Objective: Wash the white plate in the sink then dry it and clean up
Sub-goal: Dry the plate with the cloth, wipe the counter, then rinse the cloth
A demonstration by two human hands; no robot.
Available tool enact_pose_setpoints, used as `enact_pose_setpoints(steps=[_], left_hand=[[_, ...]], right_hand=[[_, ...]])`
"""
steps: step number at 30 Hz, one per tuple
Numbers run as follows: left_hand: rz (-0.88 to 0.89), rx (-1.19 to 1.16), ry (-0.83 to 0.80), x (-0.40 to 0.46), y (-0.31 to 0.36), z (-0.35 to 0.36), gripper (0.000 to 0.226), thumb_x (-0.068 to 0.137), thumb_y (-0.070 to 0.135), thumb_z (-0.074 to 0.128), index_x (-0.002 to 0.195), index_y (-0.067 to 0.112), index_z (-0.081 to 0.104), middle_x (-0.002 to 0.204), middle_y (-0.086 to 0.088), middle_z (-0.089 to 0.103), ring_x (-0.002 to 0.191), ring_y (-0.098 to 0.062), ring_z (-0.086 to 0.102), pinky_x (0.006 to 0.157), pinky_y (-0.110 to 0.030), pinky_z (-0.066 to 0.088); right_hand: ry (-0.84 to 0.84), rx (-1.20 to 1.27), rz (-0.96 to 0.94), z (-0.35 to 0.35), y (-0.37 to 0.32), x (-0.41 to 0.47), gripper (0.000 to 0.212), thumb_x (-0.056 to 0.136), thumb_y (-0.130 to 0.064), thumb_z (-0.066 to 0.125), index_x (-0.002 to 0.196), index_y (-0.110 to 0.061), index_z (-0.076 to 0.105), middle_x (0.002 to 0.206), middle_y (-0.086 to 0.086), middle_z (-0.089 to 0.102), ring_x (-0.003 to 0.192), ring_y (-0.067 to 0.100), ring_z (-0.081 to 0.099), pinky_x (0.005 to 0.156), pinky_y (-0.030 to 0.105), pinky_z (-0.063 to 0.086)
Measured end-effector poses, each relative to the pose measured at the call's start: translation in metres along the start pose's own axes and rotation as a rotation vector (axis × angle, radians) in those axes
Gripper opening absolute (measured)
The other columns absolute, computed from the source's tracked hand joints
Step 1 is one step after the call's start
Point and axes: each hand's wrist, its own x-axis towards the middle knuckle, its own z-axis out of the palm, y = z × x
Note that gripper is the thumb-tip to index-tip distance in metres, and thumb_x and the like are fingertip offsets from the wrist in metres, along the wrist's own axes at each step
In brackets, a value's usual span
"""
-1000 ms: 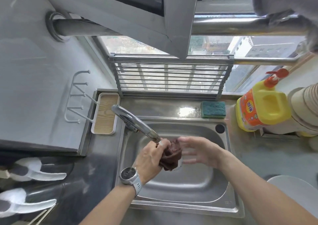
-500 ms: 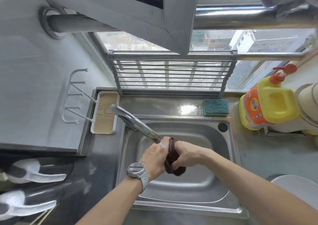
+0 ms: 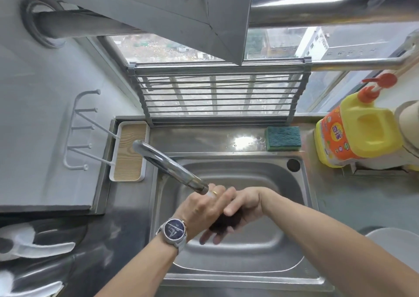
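Over the steel sink (image 3: 283, 178) both my hands press a dark brown cloth (image 3: 227, 221) between them, right under the faucet spout (image 3: 176, 172). My left hand (image 3: 201, 210), with a watch on its wrist, lies on top of the cloth. My right hand (image 3: 243, 206) wraps it from the right, fingers curled below. Only a small dark bunch of cloth shows between the palms. A white plate (image 3: 396, 244) shows partly at the right edge on the counter.
A green sponge (image 3: 283, 138) lies behind the sink. A yellow detergent jug (image 3: 360, 133) stands at the right, next to stacked bowls (image 3: 410, 124). A wood-lined tray (image 3: 130, 151) with white hooks sits left of the faucet. A metal rack (image 3: 217, 92) leans at the window.
My hands have closed together around the cloth, squeezing it into a tight bunch; a second ago it hung looser between them. The view has shifted slightly.
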Motion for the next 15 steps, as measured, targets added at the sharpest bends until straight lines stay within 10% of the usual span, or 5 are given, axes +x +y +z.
enact_pose_setpoints(steps=[3,7,10,15], left_hand=[[-0.077,0.193,-0.002,0.0,-0.013,0.004,0.012,0.096,0.014,0.056,0.093,0.013,0.067,0.072,-0.003,0.062,0.059,-0.02,0.06,0.048,-0.03,0.049],[-0.142,0.139,-0.366,0.005,-0.018,0.005,0.005,0.075,0.014,0.061,0.073,0.012,0.065,0.062,-0.007,0.063,0.051,-0.029,0.062,0.04,-0.03,0.043],[-0.507,-0.114,-0.731,0.002,-0.013,0.013,0.05,0.08,0.033,0.036,0.1,0.007,0.074,0.096,-0.015,0.075,0.092,-0.035,0.071,0.049,-0.018,0.033],[-0.568,-0.008,-0.823,0.003,0.005,0.021,0.031,0.088,0.04,0.068,0.11,0.018,0.072,0.109,-0.007,0.077,0.105,-0.034,0.073,0.075,-0.034,0.051]], right_hand=[[0.218,-0.108,0.081,0.003,-0.013,0.015,0.017,0.087,-0.001,0.068,0.101,-0.006,0.062,0.091,0.005,0.07,0.059,0.002,0.053,0.054,0.01,0.04],[0.535,-0.45,0.237,0.013,-0.016,0.03,0.04,0.083,-0.002,0.074,0.059,-0.02,0.047,0.051,-0.006,0.044,0.041,0.006,0.033,0.04,0.017,0.027],[0.692,-0.811,0.326,0.009,-0.011,0.043,0.037,0.066,-0.022,0.085,0.053,-0.011,0.051,0.051,0.001,0.052,0.043,0.016,0.043,0.045,0.024,0.035],[1.042,-1.359,0.423,0.007,0.005,0.047,0.029,0.067,-0.039,0.073,0.086,-0.018,0.066,0.088,0.005,0.071,0.084,0.028,0.068,0.065,0.031,0.052]])
